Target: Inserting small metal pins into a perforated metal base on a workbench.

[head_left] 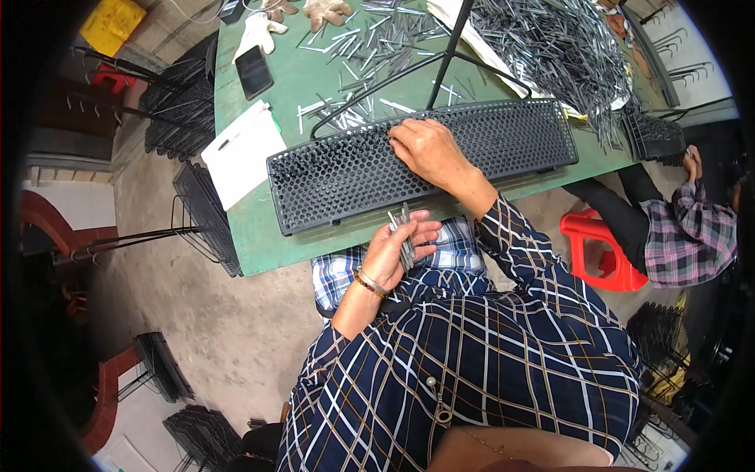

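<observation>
A long black perforated panel [519,138] lies across the near edge of the green table [303,75]. My right hand [429,149] rests on top of it near the middle, fingertips pressed to the holes; whether it pinches a pin I cannot tell. My left hand [393,252] is held just below the table's edge, closed around a small bundle of grey metal pins [406,236]. A large heap of the same pins [550,43] lies at the far right of the table, with loose ones scattered [370,43] in the middle.
A black phone [254,71], a white sheet [240,153] and work gloves [329,11] lie on the table. Black wire racks [206,212] lean at the left. Another person in a plaid shirt [684,236] sits right beside a red stool [598,252]. A black stand pole [450,51] crosses the table.
</observation>
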`<action>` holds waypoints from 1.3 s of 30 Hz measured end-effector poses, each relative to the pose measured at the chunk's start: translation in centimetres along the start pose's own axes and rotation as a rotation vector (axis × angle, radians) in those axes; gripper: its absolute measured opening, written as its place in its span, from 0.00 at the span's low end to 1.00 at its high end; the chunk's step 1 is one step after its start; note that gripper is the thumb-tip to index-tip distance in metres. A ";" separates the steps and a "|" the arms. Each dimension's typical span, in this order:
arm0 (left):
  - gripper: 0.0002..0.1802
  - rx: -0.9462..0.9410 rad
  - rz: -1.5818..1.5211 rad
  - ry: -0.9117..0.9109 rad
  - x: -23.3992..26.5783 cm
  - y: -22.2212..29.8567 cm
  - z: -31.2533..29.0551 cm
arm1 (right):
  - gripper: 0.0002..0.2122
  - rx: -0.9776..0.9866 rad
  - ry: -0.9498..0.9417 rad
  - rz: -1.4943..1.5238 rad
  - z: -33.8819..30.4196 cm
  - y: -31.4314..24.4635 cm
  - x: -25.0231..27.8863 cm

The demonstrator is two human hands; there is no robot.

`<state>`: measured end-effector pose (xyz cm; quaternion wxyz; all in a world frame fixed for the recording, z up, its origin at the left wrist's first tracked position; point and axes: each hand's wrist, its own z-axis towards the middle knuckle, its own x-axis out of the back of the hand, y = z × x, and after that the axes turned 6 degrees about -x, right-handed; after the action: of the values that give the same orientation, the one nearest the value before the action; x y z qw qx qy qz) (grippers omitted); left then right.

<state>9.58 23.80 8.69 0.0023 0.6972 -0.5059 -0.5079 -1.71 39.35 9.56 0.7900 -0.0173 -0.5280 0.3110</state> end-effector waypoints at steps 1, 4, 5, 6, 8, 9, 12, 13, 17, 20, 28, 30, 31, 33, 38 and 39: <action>0.16 0.001 -0.002 0.002 0.0 0.0 0.0 | 0.05 -0.029 0.036 0.052 0.0 -0.1 0.2; 0.16 0.005 -0.006 0.009 0.1 0.0 0.0 | 0.05 -0.137 0.095 0.178 0.1 -0.1 0.5; 0.16 0.008 -0.007 0.014 0.1 0.0 0.0 | 0.05 -0.216 0.120 0.252 0.1 0.0 0.5; 0.16 0.008 -0.008 0.015 0.1 0.0 -0.1 | 0.05 -0.215 0.117 0.253 0.0 0.1 0.5; 0.16 0.013 -0.002 0.001 0.1 0.0 0.1 | 0.06 -0.322 0.082 0.263 0.0 0.5 0.8; 0.16 0.013 -0.002 0.000 0.1 0.0 0.1 | 0.06 -0.321 0.080 0.264 -0.2 0.6 0.8; 0.16 0.017 -0.003 -0.006 0.1 -0.1 0.2 | 0.07 -0.283 0.051 0.248 -0.3 0.5 1.1; 0.16 0.024 0.008 -0.001 0.1 0.0 0.2 | 0.07 -0.283 0.050 0.249 -0.3 0.3 1.2; 0.17 0.037 0.028 -0.032 0.1 -0.2 0.1 | 0.07 -0.219 0.081 0.217 -0.1 0.4 0.9; 0.18 0.060 0.021 -0.052 0.1 -0.1 -0.1 | 0.08 -0.247 0.064 0.232 -0.1 0.6 1.2; 0.19 0.072 -0.060 -0.071 -0.1 0.5 0.2 | 0.09 -0.351 0.055 0.564 0.6 -1.5 1.9; 0.19 0.066 -0.070 -0.070 0.1 0.3 0.4 | 0.09 -0.214 0.168 0.512 0.4 -1.1 0.4; 0.19 0.055 -0.077 -0.057 0.4 0.2 0.5 | 0.09 -0.226 0.152 0.506 0.4 -1.1 0.3; 0.19 0.044 -0.084 -0.045 0.8 -0.1 0.6 | 0.08 -0.199 0.157 0.487 0.2 -0.7 -0.5; 0.17 0.010 -0.052 -0.004 1.2 -0.2 0.4 | 0.09 -0.026 0.132 0.242 0.1 -0.5 -0.8; 0.17 0.010 -0.054 -0.001 1.3 -0.2 0.3 | 0.10 -0.005 0.106 0.204 0.1 -0.6 -0.9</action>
<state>9.43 23.12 7.50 -0.0150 0.7102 -0.4896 -0.5056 -1.69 38.38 9.07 0.7810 -0.0893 -0.4819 0.3871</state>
